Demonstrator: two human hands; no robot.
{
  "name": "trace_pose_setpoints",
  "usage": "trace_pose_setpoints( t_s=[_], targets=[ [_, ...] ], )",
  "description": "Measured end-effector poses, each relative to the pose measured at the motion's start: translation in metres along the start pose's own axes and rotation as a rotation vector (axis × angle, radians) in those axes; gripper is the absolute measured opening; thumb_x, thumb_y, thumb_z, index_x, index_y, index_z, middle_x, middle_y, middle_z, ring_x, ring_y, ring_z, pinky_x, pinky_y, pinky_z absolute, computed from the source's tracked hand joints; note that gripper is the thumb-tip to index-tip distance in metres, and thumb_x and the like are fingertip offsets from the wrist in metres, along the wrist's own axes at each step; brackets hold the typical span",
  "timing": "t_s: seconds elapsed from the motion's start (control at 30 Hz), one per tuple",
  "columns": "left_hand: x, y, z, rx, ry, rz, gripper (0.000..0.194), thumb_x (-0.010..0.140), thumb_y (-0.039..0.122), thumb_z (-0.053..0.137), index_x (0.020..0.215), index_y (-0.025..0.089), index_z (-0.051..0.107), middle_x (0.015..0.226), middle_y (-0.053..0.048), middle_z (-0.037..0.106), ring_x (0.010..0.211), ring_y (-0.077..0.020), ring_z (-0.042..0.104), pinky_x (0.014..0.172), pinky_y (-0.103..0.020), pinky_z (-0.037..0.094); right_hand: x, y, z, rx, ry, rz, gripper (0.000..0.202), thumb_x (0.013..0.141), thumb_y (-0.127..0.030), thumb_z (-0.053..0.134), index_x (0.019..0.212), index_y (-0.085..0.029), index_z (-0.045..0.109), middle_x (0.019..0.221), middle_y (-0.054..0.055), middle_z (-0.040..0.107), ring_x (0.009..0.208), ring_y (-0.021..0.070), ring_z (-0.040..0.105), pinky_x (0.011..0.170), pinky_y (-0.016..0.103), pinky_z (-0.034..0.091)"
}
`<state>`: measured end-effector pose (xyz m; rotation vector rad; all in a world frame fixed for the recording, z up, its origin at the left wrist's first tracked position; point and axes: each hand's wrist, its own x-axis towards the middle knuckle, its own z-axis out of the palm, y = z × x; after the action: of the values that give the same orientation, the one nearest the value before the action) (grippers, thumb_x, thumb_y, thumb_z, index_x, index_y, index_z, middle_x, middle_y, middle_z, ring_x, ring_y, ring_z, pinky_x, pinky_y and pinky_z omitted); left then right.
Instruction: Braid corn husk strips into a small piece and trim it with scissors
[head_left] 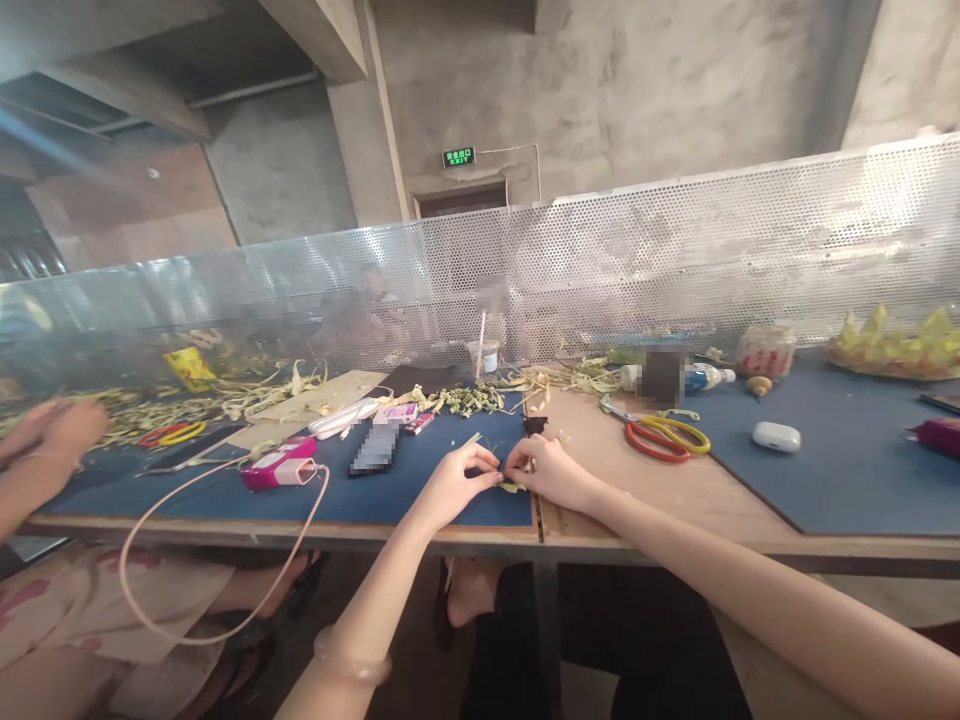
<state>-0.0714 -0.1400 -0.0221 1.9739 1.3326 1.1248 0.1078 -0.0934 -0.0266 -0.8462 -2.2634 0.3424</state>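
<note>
My left hand (459,482) and my right hand (553,472) meet over the near edge of the blue mat (345,510), beside the seam with the bare wooden board. Both are closed in a pinch, with thumbs and fingertips almost touching. Between and just below the fingertips shows a small yellow-green plant piece (513,488), mostly hidden by the fingers. Thin green stalk ends (475,439) poke up behind my left hand. A small dark scrap (535,426) lies just beyond my right hand. Scissors with red and yellow handles (660,440) lie to the right.
Heaped plant strips (472,398) run along the back, before a perforated metal screen (637,260). On the left are a phone (376,447), a pink box (279,464) with a looping cable (124,570), and another person's hands (64,430). A white earbud case (777,437) sits right.
</note>
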Motion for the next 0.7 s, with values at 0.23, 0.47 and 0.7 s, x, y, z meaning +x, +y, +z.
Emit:
trace_pose_setpoints(
  t_s=[0.23, 0.47, 0.7],
  targets=[
    [-0.005, 0.0, 0.001, 0.006, 0.033, -0.014, 0.013, 0.078, 0.026, 0.055, 0.085, 0.018, 0.062, 0.084, -0.003, 0.067, 0.084, -0.0179, 0.063, 0.081, -0.029, 0.046, -0.003, -0.008, 0.006, 0.008, 0.0, 0.0, 0.003, 0.075, -0.019, 0.057, 0.073, -0.02, 0.06, 0.075, 0.0, 0.062, 0.08, 0.0172, 0.053, 0.08, 0.036, 0.036],
    [-0.011, 0.004, 0.004, 0.043, 0.121, -0.048, 0.01, 0.08, 0.023, 0.052, 0.082, 0.02, 0.062, 0.083, -0.001, 0.067, 0.081, -0.0162, 0.063, 0.077, -0.025, 0.047, -0.005, -0.017, 0.009, -0.024, 0.043, 0.007, 0.012, 0.078, -0.009, 0.052, 0.075, -0.02, 0.055, 0.077, -0.001, 0.059, 0.08, 0.0165, 0.051, 0.078, 0.034, 0.035],
    [-0.009, 0.002, 0.003, 0.083, 0.107, -0.042, 0.018, 0.076, 0.007, 0.05, 0.076, 0.021, 0.061, 0.079, -0.001, 0.067, 0.087, -0.0146, 0.063, 0.089, -0.024, 0.043, -0.021, -0.02, 0.036, -0.143, 0.177, 0.038, 0.012, 0.079, -0.012, 0.05, 0.072, -0.022, 0.051, 0.07, -0.002, 0.056, 0.069, 0.0167, 0.05, 0.065, 0.03, 0.035]
  ],
)
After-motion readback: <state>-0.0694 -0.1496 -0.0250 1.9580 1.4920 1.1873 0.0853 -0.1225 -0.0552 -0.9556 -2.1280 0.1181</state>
